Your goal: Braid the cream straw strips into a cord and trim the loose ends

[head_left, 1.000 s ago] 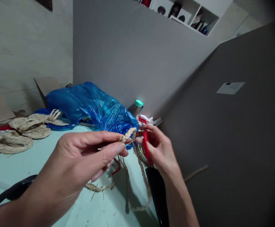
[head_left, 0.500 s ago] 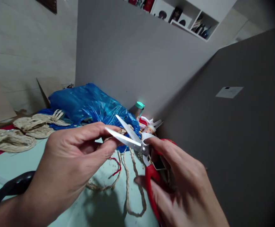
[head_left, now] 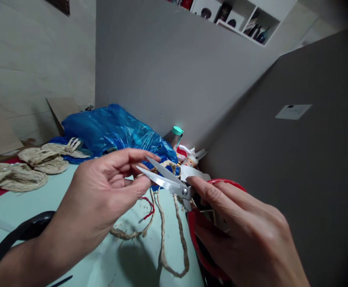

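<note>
My right hand [head_left: 236, 227] is closed around the red handles of a pair of scissors [head_left: 165, 181], whose metal blades stand slightly apart and point left. Between the thumb and fingers of my left hand [head_left: 108, 191] a braided straw cord [head_left: 169, 163] is pinched, partly hidden behind the blades. The blade tips reach my left fingertips; whether they touch the cord I cannot tell. Below, a long loop of the braided cord [head_left: 163, 239] hangs down in front of the pale green tabletop [head_left: 102, 267]. A short red string [head_left: 150, 211] shows near it.
Woven straw soles [head_left: 15, 177] lie at the left on red material. Behind my hands sits a blue plastic bag [head_left: 111, 125], with a green-lidded bottle [head_left: 175, 135] and a paper cup [head_left: 190, 160] to its right. Grey panels [head_left: 176, 71] enclose the back and right side.
The scissor blades have closed a little, and my right hand has shifted right. My left hand has moved slightly right; the hanging cord loop has swung right as well.
</note>
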Demonstrator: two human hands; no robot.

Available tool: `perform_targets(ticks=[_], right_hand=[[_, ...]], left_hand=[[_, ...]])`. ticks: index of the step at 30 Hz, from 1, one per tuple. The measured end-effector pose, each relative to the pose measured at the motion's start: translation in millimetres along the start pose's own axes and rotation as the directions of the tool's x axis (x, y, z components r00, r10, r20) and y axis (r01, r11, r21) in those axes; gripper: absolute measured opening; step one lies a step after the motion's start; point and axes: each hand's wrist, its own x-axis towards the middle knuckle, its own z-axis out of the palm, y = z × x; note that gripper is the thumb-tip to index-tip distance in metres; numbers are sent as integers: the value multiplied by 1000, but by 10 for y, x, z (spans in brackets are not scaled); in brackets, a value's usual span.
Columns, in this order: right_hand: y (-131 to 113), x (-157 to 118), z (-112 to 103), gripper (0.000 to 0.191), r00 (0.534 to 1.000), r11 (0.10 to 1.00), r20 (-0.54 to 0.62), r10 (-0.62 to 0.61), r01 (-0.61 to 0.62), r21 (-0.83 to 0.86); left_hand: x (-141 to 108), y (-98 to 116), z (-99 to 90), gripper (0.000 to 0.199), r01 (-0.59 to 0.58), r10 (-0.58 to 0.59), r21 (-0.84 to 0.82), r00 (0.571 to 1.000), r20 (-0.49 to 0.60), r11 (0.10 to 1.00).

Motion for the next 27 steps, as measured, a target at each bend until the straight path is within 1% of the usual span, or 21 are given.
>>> perform_targets(ticks=[1,3,5,7,15,20,22,27], right_hand=[[8,-10,-10,37,1000,1000,3,-5,5,-4],[16,-22,-25,35,1000,1000,11,-4,4,-1],[18,-27,-31,35,1000,1000,11,-4,4,-1],[21,-33,-30,34,1000,1000,5,0,0,0],[86,-89,-9,38,999,999,37,10,-12,44],[70,-38,4,33,999,998,37,24,-26,51],[62,-19,14,32,998,997,54,42,-46,67],[69,-10,31,34,994,993,85,62,-70,99]], left_hand=[[-3,-3,2,29,-7,7,-8,1000,-2,1000],[-10,-15,-1,37,-55,55,-1,998,-44,999],[-16,-30,-10,38,-97,99,32,992,-77,995],[-20,-45,-21,38,-117,121,53,990,-74,992],[-15,-28,-9,41,-65,65,10,997,-36,998],[-9,-17,-11,46,-27,27,0,999,-17,1000],[-1,-15,-14,47,-20,20,2,1000,3,1000],[21,-17,-11,47,-23,23,-24,1000,3,999]])
